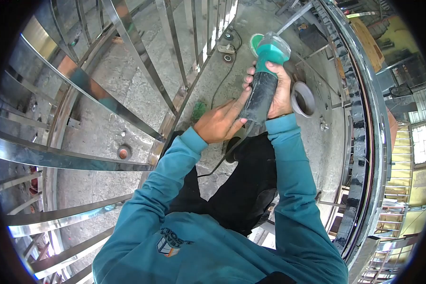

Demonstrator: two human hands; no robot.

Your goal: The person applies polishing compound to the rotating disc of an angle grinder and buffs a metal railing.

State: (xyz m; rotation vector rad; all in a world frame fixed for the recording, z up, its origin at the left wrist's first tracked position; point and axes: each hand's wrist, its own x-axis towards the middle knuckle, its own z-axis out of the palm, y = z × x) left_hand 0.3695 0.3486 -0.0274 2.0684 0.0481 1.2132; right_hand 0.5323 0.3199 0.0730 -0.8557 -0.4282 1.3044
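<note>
A green and black angle grinder (261,94) is held up in front of me, its head pointing away and its green disc (256,43) at the far left side. My right hand (280,90) wraps round the body, with the thumb on top and the fingertips showing on the left side. My left hand (221,122) is at the rear end, its index finger along the black casing and its thumb beneath. Part of its grip is hidden. A cord runs from near the tool's back down between my legs.
Shiny metal bars (142,52) in a frame fan out on the left. A whitish bowl-like container (303,99) stands on the concrete floor (99,128), right of the grinder. A power strip (226,48) lies farther off. A long metal beam (359,156) runs along the right.
</note>
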